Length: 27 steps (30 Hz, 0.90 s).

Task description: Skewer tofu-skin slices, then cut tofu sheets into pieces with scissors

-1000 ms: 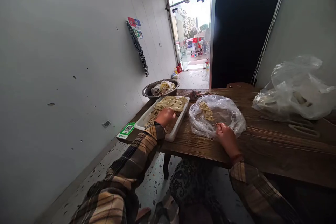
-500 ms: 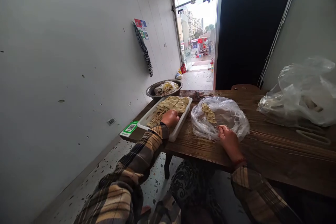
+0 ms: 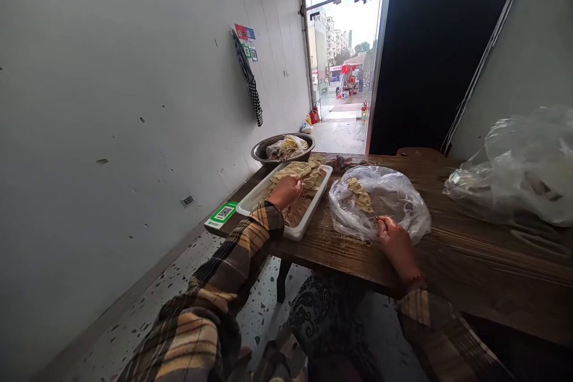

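My left hand (image 3: pixel 285 190) is over the white tray (image 3: pixel 308 219), fingers closed on the pale skewered food (image 3: pixel 299 172) that lies in rows there. My right hand (image 3: pixel 393 240) rests on the near edge of a clear plastic bag (image 3: pixel 394 197) on the wooden table (image 3: pixel 447 250). Its fingers pinch the thin stick of a skewer (image 3: pixel 362 198) loaded with pale slices that lies inside the bag. Both arms wear plaid sleeves.
A metal bowl (image 3: pixel 264 149) with a bag of food stands behind the tray. A green QR-code card (image 3: pixel 222 213) sits at the table's left corner. Another crumpled clear bag (image 3: pixel 519 167) lies far right. A white wall runs close on the left; an open doorway (image 3: pixel 344 71) is ahead.
My left hand has reached slightly farther into the tray and closed on the skewers. My right hand stays at the bag's edge. The view has shifted a little.
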Tool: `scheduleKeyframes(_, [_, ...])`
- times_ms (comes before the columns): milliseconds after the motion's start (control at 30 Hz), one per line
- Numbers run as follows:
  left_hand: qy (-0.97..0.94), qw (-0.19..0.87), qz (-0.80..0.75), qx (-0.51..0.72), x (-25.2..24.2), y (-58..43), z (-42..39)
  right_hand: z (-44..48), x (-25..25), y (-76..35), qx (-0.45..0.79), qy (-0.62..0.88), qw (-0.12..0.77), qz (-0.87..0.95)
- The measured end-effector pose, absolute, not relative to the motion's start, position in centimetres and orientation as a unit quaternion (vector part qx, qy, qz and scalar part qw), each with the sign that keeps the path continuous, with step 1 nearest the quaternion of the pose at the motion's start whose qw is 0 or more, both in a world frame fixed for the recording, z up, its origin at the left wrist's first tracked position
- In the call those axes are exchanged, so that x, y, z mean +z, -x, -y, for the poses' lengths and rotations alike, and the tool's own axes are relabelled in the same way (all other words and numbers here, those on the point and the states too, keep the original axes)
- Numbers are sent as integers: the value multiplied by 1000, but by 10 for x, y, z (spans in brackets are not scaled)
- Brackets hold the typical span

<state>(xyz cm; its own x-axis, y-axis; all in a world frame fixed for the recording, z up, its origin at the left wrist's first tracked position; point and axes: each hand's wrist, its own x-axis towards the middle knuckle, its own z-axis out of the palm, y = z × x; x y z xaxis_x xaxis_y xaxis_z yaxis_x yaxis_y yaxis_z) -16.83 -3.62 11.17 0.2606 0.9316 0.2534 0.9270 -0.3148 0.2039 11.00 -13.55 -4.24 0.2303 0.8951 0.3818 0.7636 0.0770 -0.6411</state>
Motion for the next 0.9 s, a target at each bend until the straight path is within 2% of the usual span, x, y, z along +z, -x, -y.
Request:
scheduleKeyframes(233, [-775,-64,-617,124,125,187,41,135,-44,-111,86,678,395,614])
scheduleKeyframes(500, [-770,-30,-633,71,86,174,49,134,-45,-111,84,684,388,612])
scheduleKeyframes(900, [-781,-12,-617,94,85,178,42,136,-42,-113,104,685,386,609])
